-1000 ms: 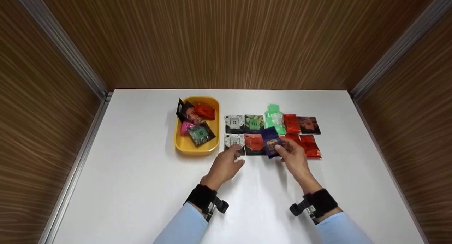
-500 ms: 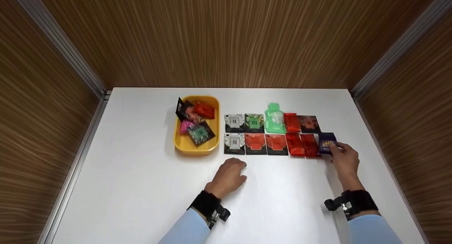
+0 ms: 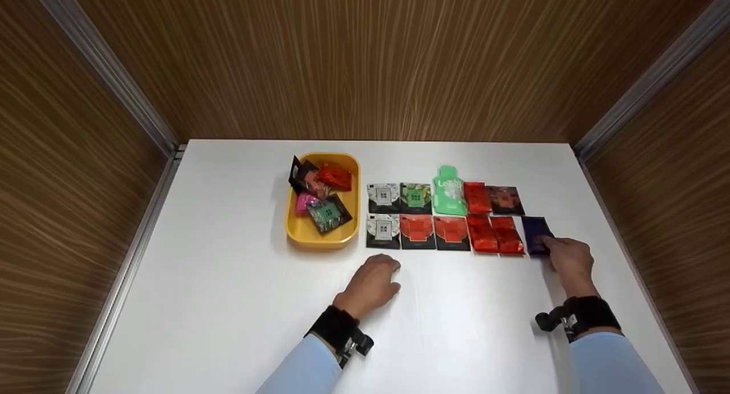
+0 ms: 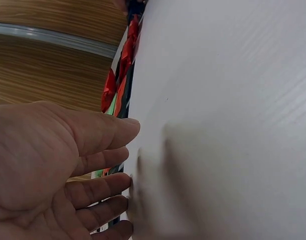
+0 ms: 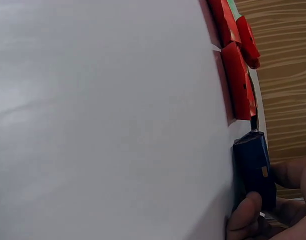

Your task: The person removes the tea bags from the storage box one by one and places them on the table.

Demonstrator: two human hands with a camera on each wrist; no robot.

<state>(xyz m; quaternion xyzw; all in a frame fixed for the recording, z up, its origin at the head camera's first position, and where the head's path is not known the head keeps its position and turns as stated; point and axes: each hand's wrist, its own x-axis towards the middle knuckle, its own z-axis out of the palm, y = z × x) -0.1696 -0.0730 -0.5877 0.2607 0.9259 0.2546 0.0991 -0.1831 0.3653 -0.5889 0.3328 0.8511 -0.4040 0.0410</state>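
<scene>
My right hand [image 3: 572, 261] pinches a dark purple sachet [image 3: 534, 230] at the right end of the front row of packets. In the right wrist view the thumb and fingers hold the sachet [image 5: 252, 162] by one end, a small gap from a red packet [image 5: 238, 82]. On the white table below the front row is my left hand [image 3: 368, 285], holding nothing. Its fingers look relaxed and slightly bent in the left wrist view. Nearest above it are a white-and-black sachet [image 3: 383, 231] and an orange-and-black sachet [image 3: 417, 231].
A yellow tray [image 3: 322, 243] left of the rows holds several loose packets. The back row includes a green-and-black sachet [image 3: 416, 198], a green bottle-shaped pouch [image 3: 449, 194], a red packet [image 3: 477, 198] and a dark sachet [image 3: 506, 200]. Wooden panels enclose the white table [image 3: 228, 303].
The right hand has carried the purple sachet rightward, from above the front row to its right end. The left hand has drawn back slightly from the white-and-black sachet.
</scene>
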